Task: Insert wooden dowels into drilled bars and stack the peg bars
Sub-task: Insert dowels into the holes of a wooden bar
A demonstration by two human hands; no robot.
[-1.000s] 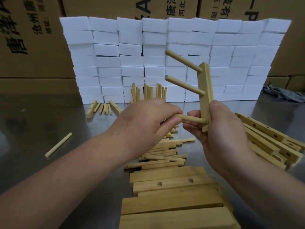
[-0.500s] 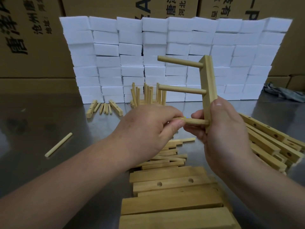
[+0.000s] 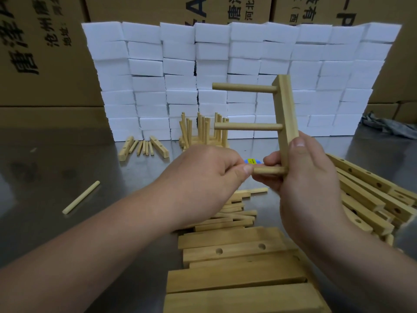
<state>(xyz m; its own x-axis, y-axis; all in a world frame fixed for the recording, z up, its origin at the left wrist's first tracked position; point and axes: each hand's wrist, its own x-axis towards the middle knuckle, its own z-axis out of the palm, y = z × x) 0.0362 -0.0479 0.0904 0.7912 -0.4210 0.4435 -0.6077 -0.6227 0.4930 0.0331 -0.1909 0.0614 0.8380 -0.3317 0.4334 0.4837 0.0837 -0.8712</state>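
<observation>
The right hand (image 3: 309, 184) grips the bar (image 3: 285, 109) near its lower end. It holds the bar upright above the tabletop (image 3: 67, 159), thumb along the near edge and fingers curled behind. Three dowels stick out of the bar to the left, roughly level. The top dowel (image 3: 244, 87) and middle dowel (image 3: 248, 126) stand free above both hands. The left hand (image 3: 203, 179) pinches the outer end of the bottom dowel (image 3: 269, 170) between thumb and curled fingers. That dowel's other end meets the bar just beside the right fingers.

Below the hands lies a heap of loose dowels (image 3: 237, 213), and nearer the camera lie flat bars (image 3: 237, 251), one showing two holes. More drilled bars (image 3: 365, 195) are piled to the right. One stray dowel (image 3: 80, 197) lies alone, well to the left. At the back, peg bars (image 3: 203, 132) stand with their dowels pointing up, near a wall of white blocks (image 3: 225, 64). A few short pieces (image 3: 144, 146) lie to their left. Behind the wall stand cardboard boxes (image 3: 45, 64), and a grey cloth (image 3: 388, 126) lies at far right.
</observation>
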